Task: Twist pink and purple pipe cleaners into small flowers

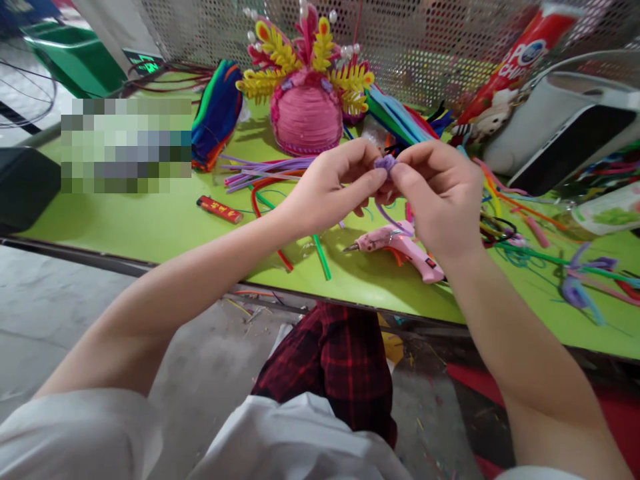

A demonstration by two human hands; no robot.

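Between my fingertips is a small curled piece of purple pipe cleaner [385, 163], with a loose tail hanging down to the right. My left hand [340, 177] pinches it from the left, and my right hand [440, 190] pinches it from the other side. Both hands are raised over the green table. Below them lies a pink glue gun [400, 247], its nozzle pointing left. Loose purple pipe cleaners [275, 167] lie behind my left wrist. Further back stands a pink dome-shaped headpiece [307, 113] with yellow leaf shapes and pearl-like beads.
A red lighter [219, 209] and cut green and red stems lie on the green table [175, 233]. Bundles of pipe cleaners [220, 113] stand behind. At right are a phone [573, 150], a red chip tube [520, 60], a bottle [605, 210] and a purple bow-like piece [583, 280].
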